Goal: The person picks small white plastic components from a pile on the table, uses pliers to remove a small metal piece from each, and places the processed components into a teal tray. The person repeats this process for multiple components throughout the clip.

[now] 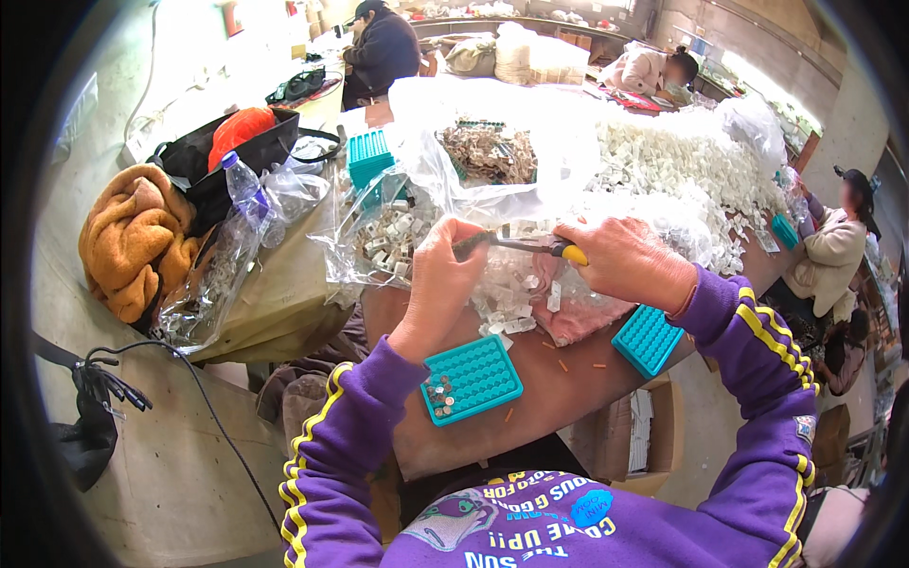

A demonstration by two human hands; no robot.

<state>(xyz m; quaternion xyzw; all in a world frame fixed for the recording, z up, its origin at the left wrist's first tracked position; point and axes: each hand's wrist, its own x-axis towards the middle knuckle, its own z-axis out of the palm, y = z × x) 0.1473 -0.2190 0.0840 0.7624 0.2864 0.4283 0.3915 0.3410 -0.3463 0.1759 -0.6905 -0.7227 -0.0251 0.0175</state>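
Note:
My left hand is raised over the near part of the table, its fingers closed on a small, dark, flat strip. My right hand grips a thin tool with a yellow-and-black handle, which looks like a screwdriver. Its dark shaft points left and meets the strip, or nearly so. Below my hands lies a teal tray with rows of pockets, and small round metal parts sit in its left corner. Behind my hands, clear plastic pieces lie beside a pink cloth.
Another teal tray stands right, near small orange sticks. A large heap of whitish plastic pieces covers the far table. At left are a clear bag of small parts, a bottle and an orange-brown blanket. Other people sit around.

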